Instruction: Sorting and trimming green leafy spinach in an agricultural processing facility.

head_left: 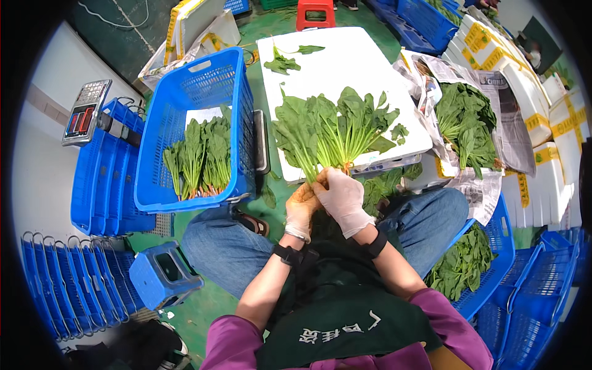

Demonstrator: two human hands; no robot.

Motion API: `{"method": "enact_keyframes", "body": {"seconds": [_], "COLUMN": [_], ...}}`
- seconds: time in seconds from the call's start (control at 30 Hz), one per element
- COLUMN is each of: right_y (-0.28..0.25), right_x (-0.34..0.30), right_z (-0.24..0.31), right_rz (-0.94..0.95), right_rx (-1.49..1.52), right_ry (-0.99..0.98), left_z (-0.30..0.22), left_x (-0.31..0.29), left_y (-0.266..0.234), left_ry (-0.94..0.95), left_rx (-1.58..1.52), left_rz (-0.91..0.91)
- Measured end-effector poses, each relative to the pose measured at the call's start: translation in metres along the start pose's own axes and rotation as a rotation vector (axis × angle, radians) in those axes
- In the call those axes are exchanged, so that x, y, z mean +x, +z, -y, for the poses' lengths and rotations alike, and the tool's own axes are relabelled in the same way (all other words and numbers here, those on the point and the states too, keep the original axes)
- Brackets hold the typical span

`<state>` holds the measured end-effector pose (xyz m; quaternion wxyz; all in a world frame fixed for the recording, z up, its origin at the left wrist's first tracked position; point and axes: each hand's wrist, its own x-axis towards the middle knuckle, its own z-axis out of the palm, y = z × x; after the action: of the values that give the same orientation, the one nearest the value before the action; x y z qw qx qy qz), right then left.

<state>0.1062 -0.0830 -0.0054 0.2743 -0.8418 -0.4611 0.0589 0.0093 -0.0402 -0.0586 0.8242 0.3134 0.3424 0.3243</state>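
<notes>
Both my hands wear thin white gloves and meet at the near edge of a white foam board (pixel 333 55). My left hand (pixel 301 206) and my right hand (pixel 343 198) are closed together round the stem ends of a spinach bunch (pixel 296 132), whose leaves point away from me over the board. Just right of it lies more spinach (pixel 357 123) with reddish root ends, close to my right fingers. Loose spinach leaves (pixel 282 61) are scattered at the board's far left. My fingertips partly hide the gripped stems.
Left of the board, a blue crate (pixel 145 179) holds spinach bunches. At right, spinach (pixel 465 120) lies on newspaper (pixel 518 129), and a blue basket (pixel 502 246) of leaves is beside my knee. A blue stool (pixel 154 277), a digital scale display (pixel 86 114) and a red stool (pixel 316 15) stand around.
</notes>
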Motion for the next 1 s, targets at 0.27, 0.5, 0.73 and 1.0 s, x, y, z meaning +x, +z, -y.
{"method": "enact_keyframes", "body": {"seconds": [0.27,0.5,0.73,1.0], "right_y": [0.019,-0.096,-0.211,-0.027], "right_x": [-0.019,-0.015,-0.045,-0.012], "right_z": [-0.011,-0.032,-0.128,-0.067], "right_rz": [-0.298,-0.75,-1.259,0.256], "right_rx": [0.721,1.075,1.536,1.309], "right_ry": [0.1,0.144,0.241,0.864], "left_z": [-0.005,-0.008,-0.002,0.006], "left_x": [0.001,0.015,0.023,0.046], "left_y": [-0.008,-0.021,0.002,0.017], "left_ry": [-0.177,-0.131,-0.276,-0.425], "left_rx": [-0.121,-0.384,-0.093,0.255], "left_rz": [0.167,0.186,0.01,-0.077]}}
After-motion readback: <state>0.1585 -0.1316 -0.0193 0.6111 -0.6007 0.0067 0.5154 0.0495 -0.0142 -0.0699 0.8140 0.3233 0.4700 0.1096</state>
